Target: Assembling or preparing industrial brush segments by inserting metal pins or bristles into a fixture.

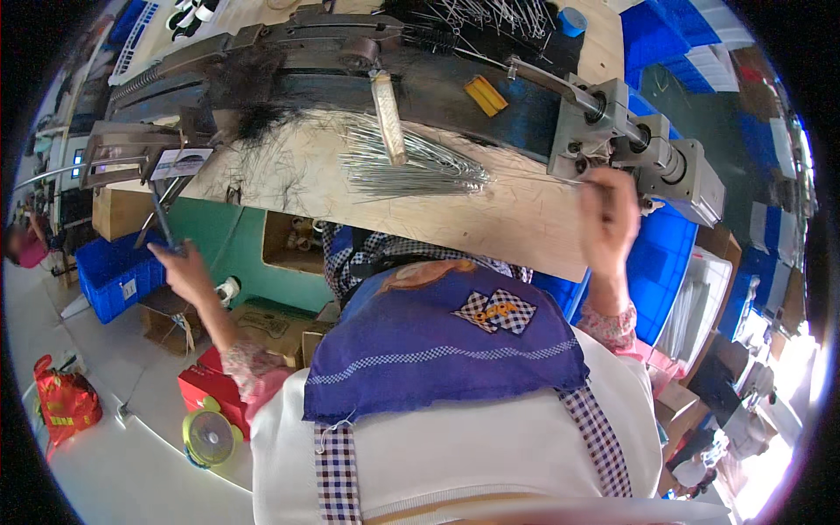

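My left hand [188, 276] is at the left end of the bench, its fingers closed round the lower end of a thin blue-grey lever [161, 210]. The lever hangs from a metal frame [118, 157]. On the right, my right hand [608, 219] is curled and blurred, just below the grey metal head [582, 136] of the bench machine. Whatever its fingers hold is hidden; thin wire ends [534, 178] run towards it. Between my hands a heap of bent silver wires [411, 162] lies on the wooden bench top [525, 223], under a wrapped bar [388, 118] that sticks out.
Dark loose bristles [254, 122] are scattered at the left of the bench. A yellow block [486, 95] rests on the machine bed. More looped wires [490, 17] lie at the back. Blue bins [109, 278] stand below left, and a blue crate [669, 271] is at the right.
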Motion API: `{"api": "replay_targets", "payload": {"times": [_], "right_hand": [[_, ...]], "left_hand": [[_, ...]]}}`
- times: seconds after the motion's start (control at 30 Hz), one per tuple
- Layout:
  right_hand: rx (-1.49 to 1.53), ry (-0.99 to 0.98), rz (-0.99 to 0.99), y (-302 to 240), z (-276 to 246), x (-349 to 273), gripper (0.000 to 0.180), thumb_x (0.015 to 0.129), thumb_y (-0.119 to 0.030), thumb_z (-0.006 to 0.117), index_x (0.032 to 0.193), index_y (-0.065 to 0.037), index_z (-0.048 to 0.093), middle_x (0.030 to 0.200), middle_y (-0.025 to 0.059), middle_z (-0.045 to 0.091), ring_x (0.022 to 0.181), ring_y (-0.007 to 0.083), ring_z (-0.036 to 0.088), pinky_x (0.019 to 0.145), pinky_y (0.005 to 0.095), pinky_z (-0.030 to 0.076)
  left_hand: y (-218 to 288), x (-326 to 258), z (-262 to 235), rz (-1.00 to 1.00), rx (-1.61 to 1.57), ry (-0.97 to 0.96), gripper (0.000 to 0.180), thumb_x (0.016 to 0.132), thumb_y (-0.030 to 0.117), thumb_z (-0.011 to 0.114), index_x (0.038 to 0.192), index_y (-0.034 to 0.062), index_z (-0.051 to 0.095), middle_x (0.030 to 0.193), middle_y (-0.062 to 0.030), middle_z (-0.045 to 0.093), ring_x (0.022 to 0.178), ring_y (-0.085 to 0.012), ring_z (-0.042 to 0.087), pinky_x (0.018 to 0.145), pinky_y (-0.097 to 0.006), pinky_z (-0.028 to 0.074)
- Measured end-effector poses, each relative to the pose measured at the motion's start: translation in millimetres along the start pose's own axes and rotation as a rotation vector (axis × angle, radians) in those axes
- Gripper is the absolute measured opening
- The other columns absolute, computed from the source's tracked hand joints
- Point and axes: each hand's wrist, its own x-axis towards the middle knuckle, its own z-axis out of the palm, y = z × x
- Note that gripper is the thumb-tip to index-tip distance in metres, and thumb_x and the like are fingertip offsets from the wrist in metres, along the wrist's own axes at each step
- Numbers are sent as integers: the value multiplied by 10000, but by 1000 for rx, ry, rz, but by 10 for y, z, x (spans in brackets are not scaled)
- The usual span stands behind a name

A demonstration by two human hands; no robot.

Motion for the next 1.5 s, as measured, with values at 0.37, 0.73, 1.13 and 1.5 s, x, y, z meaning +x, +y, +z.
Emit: {"api": "replay_targets", "payload": {"times": [0.37,0.73,1.13,1.5], "right_hand": [[455,-172,-435,-1050,157,617,102,890,7,567,986,1,599,846,43,617,749,82,568,655,217,459],[-331,-142,-667,-412,480,1233,135,834,-94,611,952,-29,625,884,101,598,823,302,607,712,361,509],[-400,-237,-723,-559,585,1047,130,724,-39,610,851,-46,583,808,90,565,773,265,594,688,364,518],[-456,-318,-579,-332,313,1970,285,773,-265,694,911,-27,620,880,118,611,812,323,586,733,401,475]], "left_hand": [[2440,-1632,-1129,1177,-1315,-1197,503,928,201,552,1357,-10,395,1160,-153,567,1009,-227,571,875,-345,465],[2531,-1754,-557,243,-1506,-1238,212,1002,276,437,947,99,540,857,-22,519,815,-121,500,658,-268,468],[2007,-646,-713,-378,-2425,-1564,267,1005,275,415,1073,60,559,597,38,283,396,-53,238,360,-230,152],[3394,-1288,-354,1084,-941,-1074,290,849,290,618,854,17,715,604,-145,591,549,-185,553,524,-332,421]]}}
